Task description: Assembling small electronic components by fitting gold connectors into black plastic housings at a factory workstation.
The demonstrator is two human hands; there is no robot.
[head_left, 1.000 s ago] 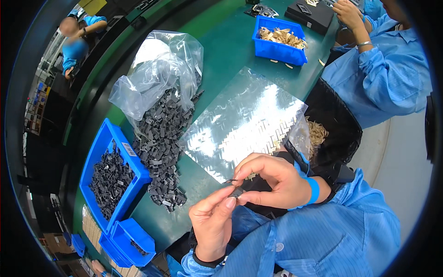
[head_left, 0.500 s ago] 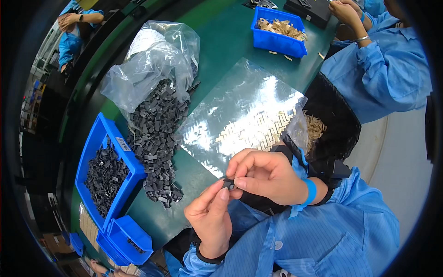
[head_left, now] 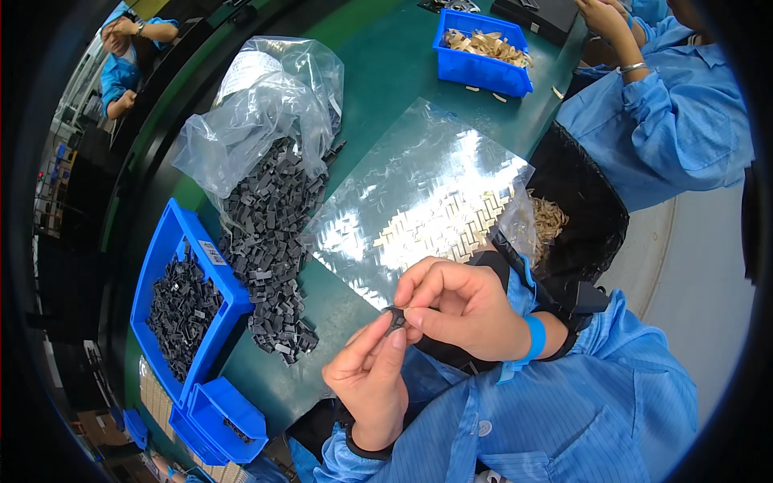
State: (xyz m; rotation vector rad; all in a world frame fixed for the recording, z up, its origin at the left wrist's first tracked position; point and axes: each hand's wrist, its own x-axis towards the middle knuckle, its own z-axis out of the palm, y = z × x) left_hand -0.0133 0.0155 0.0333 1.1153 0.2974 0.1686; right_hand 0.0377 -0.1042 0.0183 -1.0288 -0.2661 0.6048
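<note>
Between the fingertips of both hands is a small black plastic part [head_left: 394,320]. My left hand [head_left: 372,372] pinches it from below and the left, thumb against fingers. My right hand [head_left: 463,310], with a blue band at the wrist, grips its other side with thumb and forefinger. Just beyond my hands lies a clear plastic sheet [head_left: 346,209] carrying rows of small cream-coloured pieces [head_left: 451,225]. To the left, a heap of dark grey plastic parts [head_left: 274,233] spills from a clear plastic bag [head_left: 258,105] onto the green table.
A large blue bin [head_left: 233,294] of black parts stands at left, with a smaller blue bin [head_left: 250,406] below it. A blue bin [head_left: 483,76] of tan strips sits at the back. On the right are a black-lined waste bin [head_left: 596,185] and a co-worker's sleeve [head_left: 684,121].
The black part has turned between my fingertips and shows a different side. My hands stay almost in place. At the far left, another person has shifted their arms.
</note>
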